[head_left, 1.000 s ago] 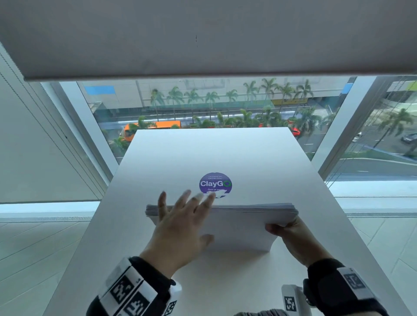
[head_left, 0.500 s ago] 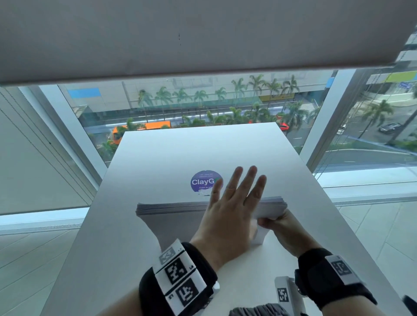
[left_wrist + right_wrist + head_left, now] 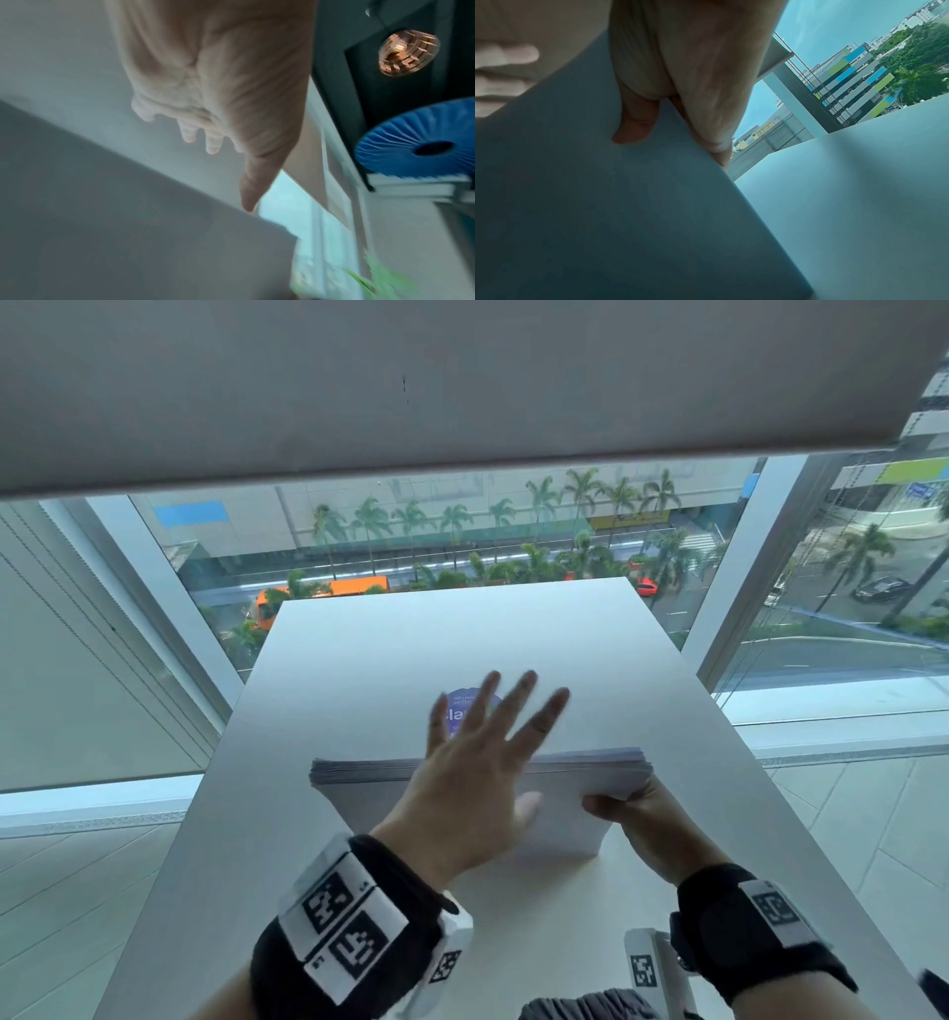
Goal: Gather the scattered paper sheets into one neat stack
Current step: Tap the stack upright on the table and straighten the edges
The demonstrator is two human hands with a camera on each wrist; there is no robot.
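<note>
A thick stack of white paper sheets [image 3: 359,788] stands on its long edge on the white table [image 3: 462,639], its top edge roughly level. My right hand [image 3: 637,814] grips the stack's right end, thumb [image 3: 636,121] on the near face and fingers behind. My left hand [image 3: 477,762] hovers open over the middle of the top edge with its fingers spread and blurred. In the left wrist view the left hand [image 3: 218,81] shows a flat palm above the sheets [image 3: 102,223]. In the right wrist view the grey near face of the stack [image 3: 603,203] fills the frame.
A round purple sticker [image 3: 459,706] lies on the table behind the stack, partly hidden by my left hand. The narrow table runs up to a window with a lowered blind [image 3: 462,377]. Floor drops off on both sides.
My left hand slid from the left part of the stack's top edge toward the middle and right, then lifted with its fingers spread. My right hand kept its grip on the right end.
</note>
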